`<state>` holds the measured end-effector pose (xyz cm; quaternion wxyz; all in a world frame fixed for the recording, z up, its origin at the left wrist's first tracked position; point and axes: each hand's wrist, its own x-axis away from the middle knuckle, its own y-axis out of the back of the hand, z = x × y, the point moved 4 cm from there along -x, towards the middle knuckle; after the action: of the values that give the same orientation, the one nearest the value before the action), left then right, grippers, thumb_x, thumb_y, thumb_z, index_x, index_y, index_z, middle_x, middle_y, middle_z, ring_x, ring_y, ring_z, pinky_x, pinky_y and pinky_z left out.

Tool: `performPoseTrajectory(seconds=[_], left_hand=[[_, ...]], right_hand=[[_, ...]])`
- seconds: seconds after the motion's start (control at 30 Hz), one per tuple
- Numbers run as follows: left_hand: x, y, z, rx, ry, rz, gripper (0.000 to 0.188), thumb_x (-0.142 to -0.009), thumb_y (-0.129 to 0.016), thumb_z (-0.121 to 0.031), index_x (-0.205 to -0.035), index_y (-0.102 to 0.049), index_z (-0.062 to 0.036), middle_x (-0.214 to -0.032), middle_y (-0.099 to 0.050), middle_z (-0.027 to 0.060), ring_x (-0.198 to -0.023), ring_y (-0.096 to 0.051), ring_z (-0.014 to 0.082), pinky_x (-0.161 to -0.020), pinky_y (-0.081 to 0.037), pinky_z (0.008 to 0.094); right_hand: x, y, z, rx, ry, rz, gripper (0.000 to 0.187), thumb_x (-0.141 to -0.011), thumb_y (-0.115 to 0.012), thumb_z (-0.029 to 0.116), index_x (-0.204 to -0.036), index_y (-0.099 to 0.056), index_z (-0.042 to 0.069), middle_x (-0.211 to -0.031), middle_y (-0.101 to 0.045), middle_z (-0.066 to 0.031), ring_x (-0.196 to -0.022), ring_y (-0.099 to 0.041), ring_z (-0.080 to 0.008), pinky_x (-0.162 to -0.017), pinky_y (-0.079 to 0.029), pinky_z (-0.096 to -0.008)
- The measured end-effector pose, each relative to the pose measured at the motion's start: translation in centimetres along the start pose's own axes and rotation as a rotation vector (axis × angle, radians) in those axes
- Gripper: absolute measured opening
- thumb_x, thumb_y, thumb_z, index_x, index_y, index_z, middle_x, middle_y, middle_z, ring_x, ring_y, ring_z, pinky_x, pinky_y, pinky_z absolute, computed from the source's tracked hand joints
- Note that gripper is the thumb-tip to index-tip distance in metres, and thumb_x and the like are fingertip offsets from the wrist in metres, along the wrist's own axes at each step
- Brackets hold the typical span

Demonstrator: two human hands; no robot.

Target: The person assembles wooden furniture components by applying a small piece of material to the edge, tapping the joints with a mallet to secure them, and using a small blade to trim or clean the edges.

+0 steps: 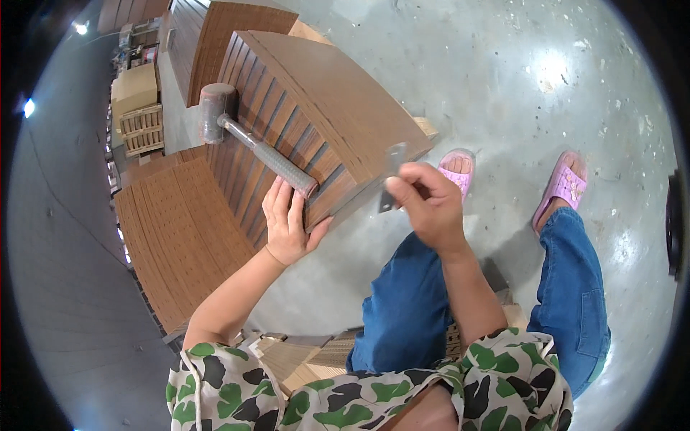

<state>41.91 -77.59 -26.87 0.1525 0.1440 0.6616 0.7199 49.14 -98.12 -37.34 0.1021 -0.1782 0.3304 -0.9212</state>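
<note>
My left hand (286, 226) rests on the near corner of a stack of brown wood-grain panels (352, 79), fingers stretched out and thumb apart. Its fingertips lie beside the end of a mallet's handle, perhaps touching it. The mallet (269, 154), with a round head and a grey textured grip, lies across the dark-striped slatted top of the stack. At the stack's right corner, my right hand (431, 208) pinches a thin, flat, grey metal piece (396, 153) between thumb and fingers. That piece is blurred and partly covered by the fingers, so its exact kind cannot be made out.
Another brown panel stack (183, 241) stands at the left, and one more (223, 36) behind. Wooden pallets (141, 129) and a cardboard-coloured box (134, 87) sit farther off. My feet in pink slippers (564, 183) stand on the grey floor (496, 79) at the right.
</note>
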Motion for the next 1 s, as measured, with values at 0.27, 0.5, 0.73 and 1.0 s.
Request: performPoseTrajectory(seconds=[0.27, 0.5, 0.73, 1.0], left_hand=[[-1.9, -1.1, -1.5, 0.040, -0.041, 0.000, 0.089, -0.072, -0.076, -0.029, -0.139, -0.027, 0.0023, -0.137, -0.033, 0.0271, -0.125, -0.033, 0.0479, -0.101, -0.029, 0.0539], [-0.3, -0.6, 0.0, 0.030, 0.017, 0.006, 0.075, -0.070, -0.075, -0.031, -0.129, -0.042, 0.0025, -0.133, -0.036, 0.0293, -0.122, -0.035, 0.0471, -0.098, -0.030, 0.0523], [-1.3, -1.4, -0.4, 0.073, 0.007, -0.008, 0.074, -0.070, -0.076, -0.030, -0.127, -0.041, 0.0029, -0.132, -0.036, 0.0295, -0.121, -0.035, 0.0470, -0.099, -0.029, 0.0522], [0.7, -0.3, 0.3, 0.005, 0.028, 0.010, 0.080, -0.069, -0.077, -0.032, -0.129, -0.038, 0.0030, -0.134, -0.034, 0.0291, -0.122, -0.033, 0.0475, -0.100, -0.028, 0.0533]], right_hand=[[-2.2, 9.3, -8.7, 0.202, -0.224, -0.247, 0.012, -0.085, -0.064, 0.009, -0.079, -0.060, 0.000, -0.064, -0.057, 0.0020, -0.058, -0.048, -0.0037, -0.051, -0.038, -0.0200], [-1.0, -1.3, 0.6, 0.095, 0.200, 0.053, 0.006, -0.083, -0.066, 0.004, -0.086, -0.062, 0.001, -0.064, -0.053, 0.0031, -0.057, -0.047, -0.0023, -0.050, -0.038, -0.0182], [-5.0, 10.1, -9.1, 0.105, -0.145, -0.250, 0.006, -0.086, -0.064, 0.009, -0.087, -0.063, 0.003, -0.067, -0.059, 0.0015, -0.057, -0.052, -0.0052, -0.052, -0.043, -0.0200], [-3.1, 3.8, -6.1, 0.074, -0.089, -0.084, 0.009, -0.082, -0.068, 0.010, -0.081, -0.062, 0.003, -0.065, -0.056, 0.0026, -0.059, -0.049, -0.0038, -0.052, -0.042, -0.0215]])
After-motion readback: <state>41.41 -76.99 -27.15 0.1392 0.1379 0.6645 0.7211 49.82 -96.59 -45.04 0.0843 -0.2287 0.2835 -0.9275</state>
